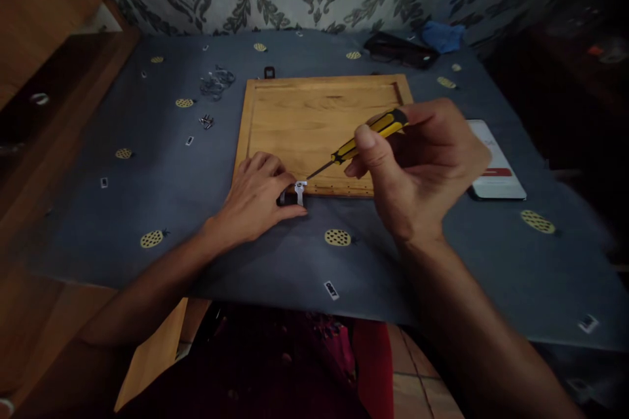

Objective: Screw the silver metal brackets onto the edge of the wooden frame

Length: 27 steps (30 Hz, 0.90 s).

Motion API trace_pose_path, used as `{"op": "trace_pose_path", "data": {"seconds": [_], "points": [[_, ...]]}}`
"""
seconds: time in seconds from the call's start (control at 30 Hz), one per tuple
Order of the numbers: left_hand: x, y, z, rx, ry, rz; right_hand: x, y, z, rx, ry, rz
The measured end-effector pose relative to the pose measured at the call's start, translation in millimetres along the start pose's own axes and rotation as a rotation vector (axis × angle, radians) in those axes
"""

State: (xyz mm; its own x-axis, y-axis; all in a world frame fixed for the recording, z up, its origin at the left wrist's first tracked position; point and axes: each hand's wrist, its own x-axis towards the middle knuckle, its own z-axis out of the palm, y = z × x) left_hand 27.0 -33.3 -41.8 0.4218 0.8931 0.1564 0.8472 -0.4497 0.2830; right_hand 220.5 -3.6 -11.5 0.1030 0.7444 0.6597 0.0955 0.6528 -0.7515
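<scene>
A wooden board point(314, 121) with a raised rim lies flat on the table. At its near edge sits a small pale metal clip or bracket point(299, 191); its exact kind is hard to make out. My left hand point(260, 200) is closed around this piece, thumb below and fingers above on the board. Between the thumb and fingers of my right hand point(417, 170) is a yellow and black screwdriver point(371, 134). Its tip points down to the left and ends at or just beside the metal piece. Several small dark holes run along the board's near edge.
Left of the board lie a small pile of screws point(207, 121) and a tangle of clear plastic or wire point(216, 83). A phone point(498, 160) rests at the right. Behind are a dark case point(400, 51), a blue cloth point(443, 36) and a small dark square piece point(269, 72).
</scene>
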Motion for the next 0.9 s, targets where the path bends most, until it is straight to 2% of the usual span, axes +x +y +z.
{"op": "trace_pose_path", "data": {"seconds": [0.23,0.4,0.67,0.9], "points": [[0,1,-1.4,0.004,-0.006,-0.006,-3,14,-1,-0.042,-0.135,0.030],[0,2,-2.9,-0.004,-0.016,-0.008,-1,12,-4,-0.122,-0.172,0.049],[1,3,-3.2,0.002,-0.018,-0.022,-7,4,-5,-0.161,-0.106,-0.019],[1,3,-2.0,0.011,-0.023,-0.024,-9,6,-5,-0.155,-0.146,0.000]]}}
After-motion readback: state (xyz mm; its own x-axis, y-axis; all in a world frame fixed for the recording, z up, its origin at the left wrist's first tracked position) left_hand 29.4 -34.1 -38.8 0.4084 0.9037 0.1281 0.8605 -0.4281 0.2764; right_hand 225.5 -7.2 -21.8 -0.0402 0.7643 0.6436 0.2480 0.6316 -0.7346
